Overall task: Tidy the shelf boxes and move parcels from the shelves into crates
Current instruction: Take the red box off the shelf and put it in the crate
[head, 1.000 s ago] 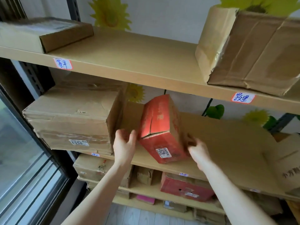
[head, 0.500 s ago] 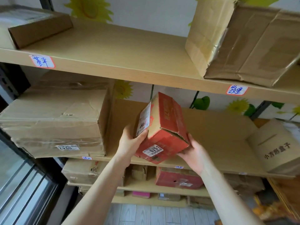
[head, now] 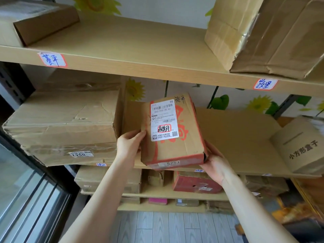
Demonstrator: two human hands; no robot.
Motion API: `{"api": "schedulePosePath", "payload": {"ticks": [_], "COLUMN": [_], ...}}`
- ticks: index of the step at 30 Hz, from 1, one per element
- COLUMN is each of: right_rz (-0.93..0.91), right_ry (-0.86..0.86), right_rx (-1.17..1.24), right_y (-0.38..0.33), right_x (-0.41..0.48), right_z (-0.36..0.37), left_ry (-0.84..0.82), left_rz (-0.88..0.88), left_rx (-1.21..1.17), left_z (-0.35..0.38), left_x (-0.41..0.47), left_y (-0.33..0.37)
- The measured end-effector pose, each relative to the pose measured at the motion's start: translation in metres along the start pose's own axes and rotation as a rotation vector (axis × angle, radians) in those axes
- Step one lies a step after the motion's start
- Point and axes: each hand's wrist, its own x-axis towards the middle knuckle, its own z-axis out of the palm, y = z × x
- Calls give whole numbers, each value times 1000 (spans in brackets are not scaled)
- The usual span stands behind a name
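Observation:
A small red-and-brown cardboard parcel (head: 182,146) with a white shipping label on its upturned face is held in front of the middle shelf (head: 242,137). My left hand (head: 129,144) grips its left side. My right hand (head: 217,163) holds its lower right corner from below. The parcel is tilted, with a number sticker on its near edge.
A large crushed brown box (head: 66,123) fills the left of the middle shelf. A small box with printed characters (head: 301,148) sits at its right end. The top shelf (head: 131,50) carries a flat box (head: 40,21) and a big box (head: 273,32). Lower shelves hold several parcels.
The parcel was lifted off the middle shelf by both hands and turned so its labelled face points up. The view has shifted slightly right.

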Motion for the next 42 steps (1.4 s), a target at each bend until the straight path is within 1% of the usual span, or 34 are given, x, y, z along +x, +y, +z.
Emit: {"api": "schedulePosePath", "payload": {"ticks": [2,5,9,12,15,20,24,27,30,32,33,37,42], "right_rz": [-14,16,20,-15,-70,-117,-193,-244,-250,-292,-294,-219,-88], "right_ry": [0,117,172,287,392,641,826,963,1067,1087,1130,1221,1321], "right_rx": [-18,-110,-162,-132,-39,46,155,208,272,363,397,452,504], "right_y": [2,6,7,4,-5,-22,-28,-23,-12,-2,2,14,40], "right_x": [-3,-14,-48,-85,-129,-231,-336,-416,-487,-522,-537,-579,-603], "right_z": [3,7,-6,-28,-60,-149,-241,-304,-355,-387,-402,-454,-541], "left_ry": [-68,-270,-426,-507,-573,-736,-874,-1010,-1109,-1194,-1232,-1357,-1430], "left_rz": [2,-52,-83,-113,-165,-238,-267,-315,-382,-381,-373,-363,-281], "left_rx": [-35,-125,-110,-57,-28,128,273,365,479,553,589,756,981], "left_z": [1,8,35,64,102,189,269,320,359,384,395,441,496], "left_x": [-2,-9,-24,-45,-80,-170,-270,-348,-413,-449,-465,-517,-551], "left_y": [-1,-8,-22,-34,-49,-100,-171,-227,-273,-300,-312,-367,-455]}}
